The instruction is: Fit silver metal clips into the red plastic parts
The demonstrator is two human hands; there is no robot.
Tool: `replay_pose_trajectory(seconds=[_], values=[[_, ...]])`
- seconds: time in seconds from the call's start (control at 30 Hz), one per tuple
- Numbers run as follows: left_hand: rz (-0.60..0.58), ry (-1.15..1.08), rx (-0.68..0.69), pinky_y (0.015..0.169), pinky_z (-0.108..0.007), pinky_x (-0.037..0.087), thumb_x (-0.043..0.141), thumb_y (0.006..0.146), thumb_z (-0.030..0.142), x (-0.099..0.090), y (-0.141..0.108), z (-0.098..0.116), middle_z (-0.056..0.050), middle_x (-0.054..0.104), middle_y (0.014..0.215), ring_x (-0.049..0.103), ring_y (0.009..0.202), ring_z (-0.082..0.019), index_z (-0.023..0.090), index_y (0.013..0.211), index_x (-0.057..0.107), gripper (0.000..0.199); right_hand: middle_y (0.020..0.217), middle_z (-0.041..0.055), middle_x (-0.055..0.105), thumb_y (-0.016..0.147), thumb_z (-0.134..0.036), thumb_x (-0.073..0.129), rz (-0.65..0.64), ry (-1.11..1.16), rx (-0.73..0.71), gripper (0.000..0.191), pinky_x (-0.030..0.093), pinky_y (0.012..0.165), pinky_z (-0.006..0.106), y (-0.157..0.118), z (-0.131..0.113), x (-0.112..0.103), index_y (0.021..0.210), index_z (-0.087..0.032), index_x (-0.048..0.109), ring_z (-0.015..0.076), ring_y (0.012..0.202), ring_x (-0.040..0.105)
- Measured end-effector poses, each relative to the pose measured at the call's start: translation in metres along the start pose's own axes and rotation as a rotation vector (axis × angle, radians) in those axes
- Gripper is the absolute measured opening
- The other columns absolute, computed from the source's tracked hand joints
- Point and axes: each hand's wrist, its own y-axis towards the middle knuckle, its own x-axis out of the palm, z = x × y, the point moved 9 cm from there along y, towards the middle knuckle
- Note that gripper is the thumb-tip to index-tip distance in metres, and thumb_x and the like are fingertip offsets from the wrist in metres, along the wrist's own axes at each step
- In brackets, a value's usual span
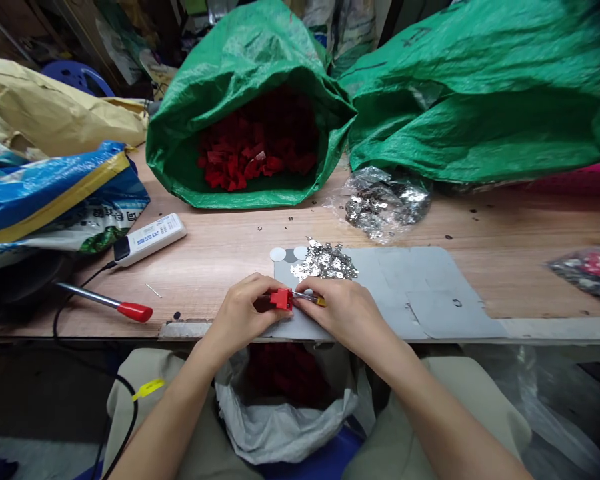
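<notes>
Near the front edge of the table, my left hand [246, 310] pinches a small red plastic part [281, 299] between thumb and fingers. My right hand [341, 308] is closed around a thin metal tool with a yellow part [321, 301]. The tool's tip points left and meets the right side of the red part; whether it goes inside cannot be made out. Just beyond my hands, a heap of small silvery metal pieces [325, 261] lies on a grey mat [390, 287].
A green sack [180, 153] of red parts lies open at the back, with another green sack [480, 100] to its right. A clear bag of metal pieces [387, 203] sits between. A white device [153, 239] and red-tipped rod [135, 311] lie left. Below hangs a white bag [280, 427].
</notes>
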Motion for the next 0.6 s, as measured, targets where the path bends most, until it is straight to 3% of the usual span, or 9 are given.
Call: replay_pose_trajectory(seconds=[0.2,0.33,0.5,0.6], values=[[0.006,-0.002,-0.014,0.074,-0.027,0.051,0.082,0.074,0.019,0.0,-0.001,-0.001,-0.002,0.07,0.091,0.066,0.084,-0.017,0.021,0.094,0.07,0.023,0.09,0.0017,0.078,0.088,-0.026,0.068,-0.009,0.089,-0.032,0.012,0.041,0.067,0.028,0.001,0.0,0.003,0.097,-0.027,0.077,0.0221,0.084,0.071],[0.037,-0.05,-0.029,0.076,-0.027,0.052,0.08,0.076,0.017,-0.002,-0.001,-0.004,-0.002,0.071,0.095,0.067,0.087,-0.017,0.022,0.098,0.071,0.024,0.082,0.0016,0.076,0.085,-0.024,0.066,0.003,0.163,0.025,0.01,0.04,0.064,0.028,0.001,0.003,0.001,0.089,-0.025,0.076,0.021,0.076,0.068],[0.045,-0.213,-0.08,0.082,-0.027,0.054,0.075,0.079,0.014,0.0,0.0,-0.009,-0.003,0.072,0.101,0.069,0.091,-0.017,0.022,0.104,0.069,0.028,0.071,-0.0008,0.07,0.078,-0.023,0.062,-0.019,0.469,0.115,0.007,0.041,0.059,0.026,0.003,0.011,0.0,0.076,-0.021,0.069,0.0167,0.065,0.061],[0.04,-0.205,-0.079,0.084,-0.027,0.054,0.073,0.08,0.013,0.002,0.0,-0.008,-0.003,0.072,0.104,0.069,0.094,-0.017,0.023,0.106,0.069,0.028,0.064,-0.0021,0.064,0.074,-0.024,0.061,-0.006,0.52,0.121,0.005,0.038,0.054,0.025,0.005,0.014,-0.003,0.07,-0.021,0.062,0.0147,0.058,0.054]])
